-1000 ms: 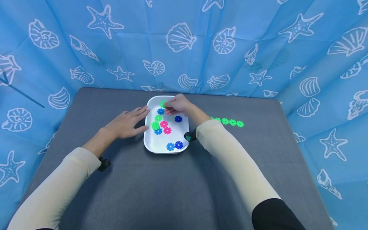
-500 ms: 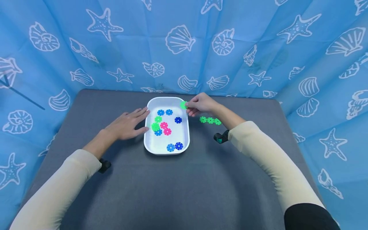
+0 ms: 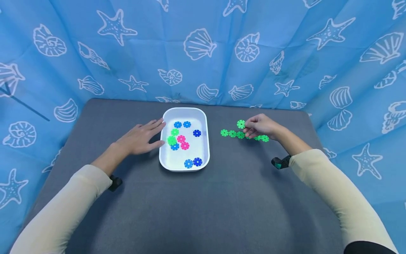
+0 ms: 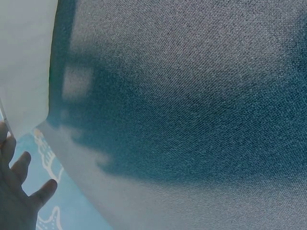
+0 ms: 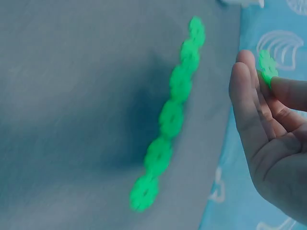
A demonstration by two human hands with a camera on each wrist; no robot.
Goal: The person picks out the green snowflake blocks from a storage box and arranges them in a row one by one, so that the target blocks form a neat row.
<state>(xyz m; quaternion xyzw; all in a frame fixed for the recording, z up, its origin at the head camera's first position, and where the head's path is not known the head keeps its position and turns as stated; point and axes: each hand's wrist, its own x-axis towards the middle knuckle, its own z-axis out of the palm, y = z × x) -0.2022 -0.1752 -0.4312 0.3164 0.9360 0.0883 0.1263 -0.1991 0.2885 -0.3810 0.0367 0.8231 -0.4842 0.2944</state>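
My right hand pinches a green snowflake disc between thumb and finger, held up over the table. Below it lies a row of several green discs, edge to edge; in the head view the fingers hide part of that row. Fingers spread, my left hand touches the left rim of a white tray. Inside the tray are several loose discs: blue ones, pink ones and green ones. The left wrist view shows the left hand with straight fingers by the tray wall.
A grey cloth covers the table. Behind and at both sides hangs a blue curtain with white shell and starfish prints, close to the table's far edge.
The right hand has carried a green disc from the tray's far end rightwards, out over the rim to above the green row. The left hand has stayed at the tray.
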